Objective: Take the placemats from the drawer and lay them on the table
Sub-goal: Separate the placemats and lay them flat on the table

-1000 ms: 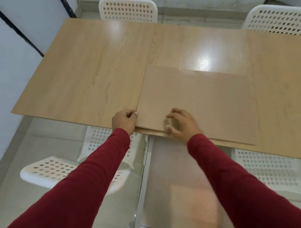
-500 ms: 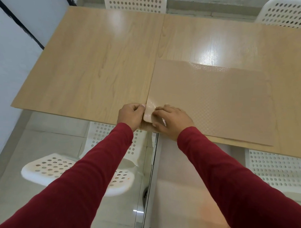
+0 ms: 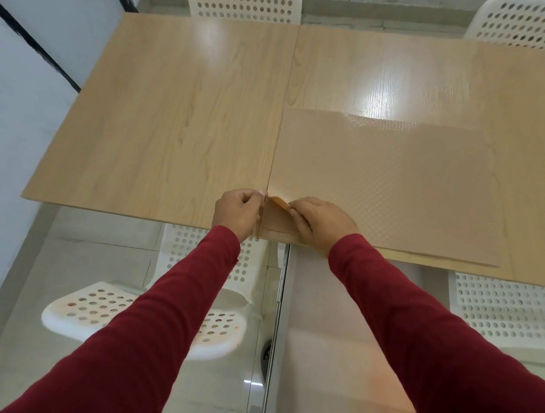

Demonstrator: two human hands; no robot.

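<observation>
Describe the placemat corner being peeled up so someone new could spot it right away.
Start at the wooden table and follow its centre seam to the near edge, where the tan placemats lie stacked right of the seam. Between the left hand and right hand, the lifted corner curls up, glossy and paler than the flat mat.

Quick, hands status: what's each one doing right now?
Left hand: closed, pinching the placemat stack at its near-left corner.
Right hand: closed on the top placemat's peeled-up corner.

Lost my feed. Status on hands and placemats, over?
Left hand and right hand pinching near-left corner of placemat stack, top corner curled up. Stack flat on table. Nothing obstructing.
</observation>
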